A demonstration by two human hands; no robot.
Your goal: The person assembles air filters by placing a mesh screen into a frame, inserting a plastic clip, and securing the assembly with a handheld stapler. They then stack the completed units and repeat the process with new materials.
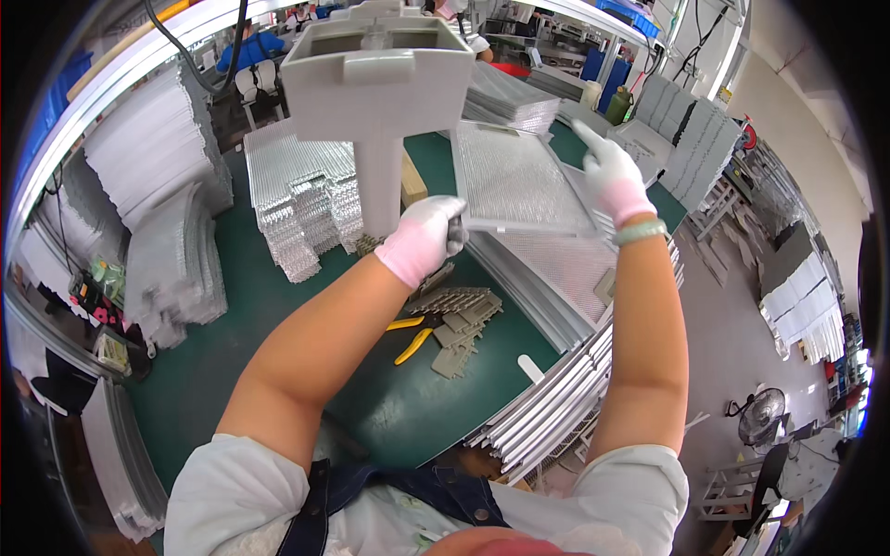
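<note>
The left hand, in a white-and-pink glove, has its fingers curled at the left edge of a flat, silver, thin-framed mesh panel at upper centre; whether they are clamped on it cannot be told. The right hand, gloved alike, is just beside the panel's right edge, a finger pointing out straight, apart from any visible grip. The panel looks light, fairly stiff along the frame, with mesh that would probably dent easily; the rims at opposite sides seem the best hold, though smooth metal may slip in gloves. Below it lies a pinkish mesh sheet; at centre, yellow-handled pliers beside grey-brown plastic pieces; at lower right, long silver metal strips; at left centre, a silver ridged stack, all around a green tabletop.
</note>
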